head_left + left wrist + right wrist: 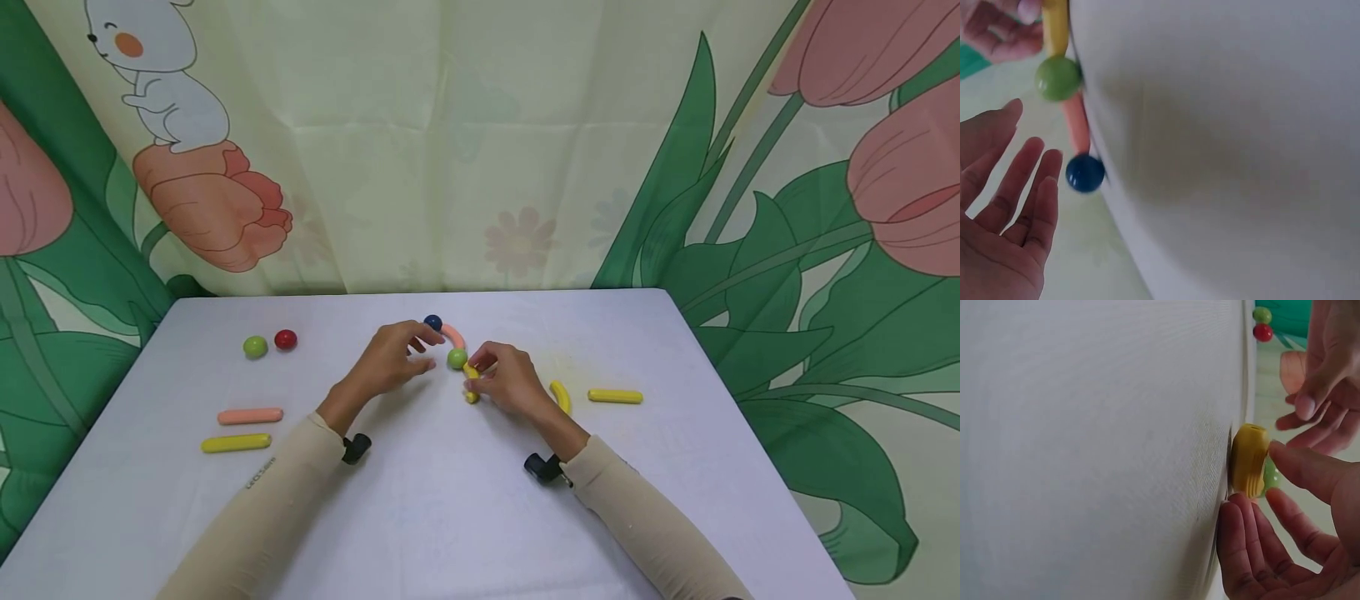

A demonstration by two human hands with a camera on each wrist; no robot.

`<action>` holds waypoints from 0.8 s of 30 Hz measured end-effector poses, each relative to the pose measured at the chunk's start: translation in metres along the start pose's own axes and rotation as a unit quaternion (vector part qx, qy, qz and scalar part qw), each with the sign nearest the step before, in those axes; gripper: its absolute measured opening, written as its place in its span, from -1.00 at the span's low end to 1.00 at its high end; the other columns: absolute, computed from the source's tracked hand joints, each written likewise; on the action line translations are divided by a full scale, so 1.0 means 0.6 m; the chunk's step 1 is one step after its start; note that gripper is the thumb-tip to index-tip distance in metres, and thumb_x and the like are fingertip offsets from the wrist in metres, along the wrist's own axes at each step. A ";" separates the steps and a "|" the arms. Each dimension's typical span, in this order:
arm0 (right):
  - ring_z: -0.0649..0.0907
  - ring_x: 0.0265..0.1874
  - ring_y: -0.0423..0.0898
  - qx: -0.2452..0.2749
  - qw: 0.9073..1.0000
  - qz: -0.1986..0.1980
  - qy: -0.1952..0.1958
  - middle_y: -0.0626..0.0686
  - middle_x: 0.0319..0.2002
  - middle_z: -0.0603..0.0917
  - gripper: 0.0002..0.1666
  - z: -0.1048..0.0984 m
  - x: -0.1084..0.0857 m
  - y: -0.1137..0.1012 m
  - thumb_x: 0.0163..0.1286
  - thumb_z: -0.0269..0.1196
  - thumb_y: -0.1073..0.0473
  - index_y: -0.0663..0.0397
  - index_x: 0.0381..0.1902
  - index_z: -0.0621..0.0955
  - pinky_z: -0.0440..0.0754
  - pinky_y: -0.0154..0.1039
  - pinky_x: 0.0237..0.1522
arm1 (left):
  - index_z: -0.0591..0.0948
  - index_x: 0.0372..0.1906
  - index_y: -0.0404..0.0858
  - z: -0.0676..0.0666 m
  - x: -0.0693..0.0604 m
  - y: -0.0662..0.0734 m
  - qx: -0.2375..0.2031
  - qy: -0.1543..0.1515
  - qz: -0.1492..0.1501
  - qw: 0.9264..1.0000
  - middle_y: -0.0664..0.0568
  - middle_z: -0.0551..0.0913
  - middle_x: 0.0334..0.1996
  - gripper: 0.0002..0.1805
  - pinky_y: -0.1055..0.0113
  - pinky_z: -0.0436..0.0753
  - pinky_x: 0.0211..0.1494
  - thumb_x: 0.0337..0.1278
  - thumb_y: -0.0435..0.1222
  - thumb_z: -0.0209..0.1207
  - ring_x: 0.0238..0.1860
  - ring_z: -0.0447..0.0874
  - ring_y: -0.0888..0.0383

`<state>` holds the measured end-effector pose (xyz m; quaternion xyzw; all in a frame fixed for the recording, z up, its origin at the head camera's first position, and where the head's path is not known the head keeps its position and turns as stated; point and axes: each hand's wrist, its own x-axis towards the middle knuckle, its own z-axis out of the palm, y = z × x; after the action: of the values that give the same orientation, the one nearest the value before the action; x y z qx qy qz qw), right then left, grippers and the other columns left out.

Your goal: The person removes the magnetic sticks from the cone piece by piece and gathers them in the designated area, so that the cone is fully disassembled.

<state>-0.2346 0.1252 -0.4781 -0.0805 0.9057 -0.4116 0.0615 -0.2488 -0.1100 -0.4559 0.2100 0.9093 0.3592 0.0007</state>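
A chain of toy pieces lies on the white table: a dark blue ball point(432, 322), a curved pink rod point(453, 335), a green ball point(457, 359) and a curved yellow rod point(472, 385). My right hand point(510, 379) pinches this yellow rod point(1249, 461) between thumb and fingers; its far end meets the green ball point(1058, 78) in the left wrist view. Beside the blue ball point(1085, 173) my left hand point(393, 358) hovers with its fingers loosely spread, holding nothing. The pink rod point(1077, 124) joins the two balls.
At the left lie a green ball point(255, 347), a red ball point(286, 339), a straight pink rod point(250, 416) and a straight yellow rod point(236, 443). Another curved yellow rod point(559, 396) and a straight yellow rod point(615, 396) lie right. A printed curtain point(390, 167) hangs behind.
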 end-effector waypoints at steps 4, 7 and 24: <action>0.72 -0.23 -0.08 -0.004 1.000 -0.002 0.006 -0.01 -0.19 0.76 -0.67 -0.002 0.004 0.004 0.22 0.61 0.16 -0.04 -0.09 0.73 0.70 -0.16 -0.09 | 0.78 0.04 -0.24 0.030 0.019 0.003 -0.019 -0.007 0.016 1.000 -0.03 0.82 0.02 -0.65 0.11 0.77 0.06 0.12 -0.47 0.48 -0.07 0.81 0.01; 0.71 -0.21 -0.09 -0.012 1.000 0.001 0.007 -0.03 -0.23 0.76 -0.69 -0.003 0.007 0.003 0.23 0.60 0.15 -0.04 -0.10 0.75 0.64 -0.19 -0.13 | 0.78 -0.01 -0.26 0.042 0.030 0.005 -0.032 -0.010 0.024 0.999 -0.02 0.82 -0.01 -0.67 0.16 0.78 0.02 0.09 -0.51 0.46 -0.10 0.83 0.03; 0.64 -0.29 -0.10 -0.043 0.999 0.019 -0.003 -0.04 -0.36 0.72 -0.77 0.001 0.018 -0.008 0.25 0.59 0.15 0.00 -0.20 0.75 0.52 -0.27 -0.23 | 0.83 -0.11 -0.20 0.054 0.054 0.009 0.002 -0.023 0.012 1.000 0.00 0.79 -0.09 -0.71 0.25 0.75 -0.04 0.05 -0.51 0.45 -0.14 0.84 0.08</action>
<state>-0.2448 0.1194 -0.4754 -0.0673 0.9236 -0.3712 0.0681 -0.2714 -0.0725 -0.4715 0.2289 0.9071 0.3527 0.0176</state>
